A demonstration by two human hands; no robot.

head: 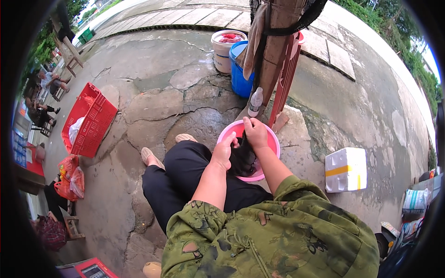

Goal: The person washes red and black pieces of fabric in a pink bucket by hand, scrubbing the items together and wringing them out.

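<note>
Over a pink plastic basin point(273, 139), both of my hands grip a black cloth point(241, 158). My left hand point(224, 149) pinches it on the left, thumb pointing up. On the right, my right hand point(256, 132) has its fingers closed around a bunched part near the basin's far rim. The lower part of the cloth hangs down into the basin, whose bottom is mostly hidden by the cloth and my forearms. The basin stands by my knees, beside the foot of a wooden post point(278, 48).
A plastic bottle point(256, 102) stands at the post's foot. Behind it are a blue bucket point(240, 80) and a white bucket point(222, 57) holding red cloth. A white foam box point(346, 170) sits at right. A red crate point(94, 128) and red bags point(69, 179) are left; people sit beyond.
</note>
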